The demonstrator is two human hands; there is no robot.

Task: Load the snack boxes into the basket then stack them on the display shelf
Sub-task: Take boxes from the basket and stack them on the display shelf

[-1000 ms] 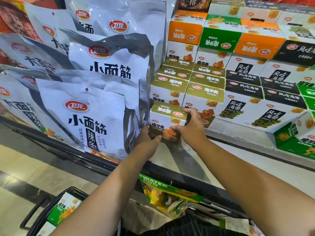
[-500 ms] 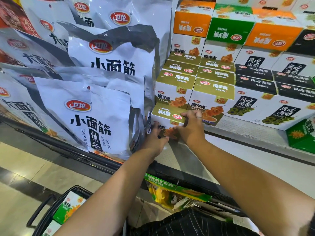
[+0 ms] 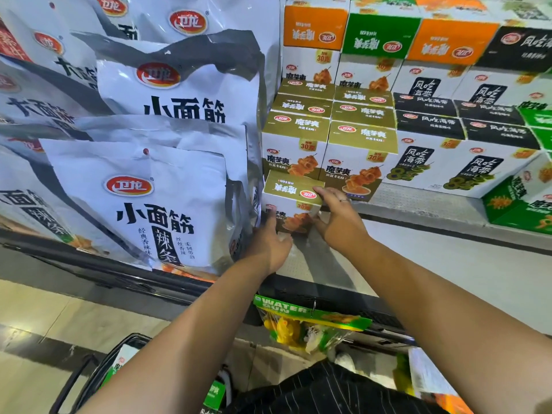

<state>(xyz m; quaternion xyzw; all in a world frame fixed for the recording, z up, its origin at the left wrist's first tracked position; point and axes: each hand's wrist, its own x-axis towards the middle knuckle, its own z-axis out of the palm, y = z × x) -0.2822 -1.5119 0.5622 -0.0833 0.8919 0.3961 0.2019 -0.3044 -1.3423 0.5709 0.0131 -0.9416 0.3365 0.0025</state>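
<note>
An olive-and-white snack box point(image 3: 291, 201) stands on the grey display shelf point(image 3: 325, 264), in front of a stack of matching olive boxes point(image 3: 355, 138). My right hand point(image 3: 337, 219) grips its right side, fingers over the top corner and thumb low on the front. Along the box's lower left side, next to the bags, my left hand point(image 3: 268, 240) presses with straight fingers. The black basket point(image 3: 77, 380) is on the floor at the bottom left, with a green snack box point(image 3: 119, 366) inside.
Large white snack bags point(image 3: 155, 189) crowd the shelf directly left of the box. Black-and-white boxes point(image 3: 448, 150) and green boxes point(image 3: 519, 204) fill the right, with orange and green ones behind. A water-gun toy pack point(image 3: 307, 324) hangs from the shelf's front edge.
Both hands have carried the olive box down and back, from held above the shelf to standing on it against the stack. The left hand slid to its lower left side.
</note>
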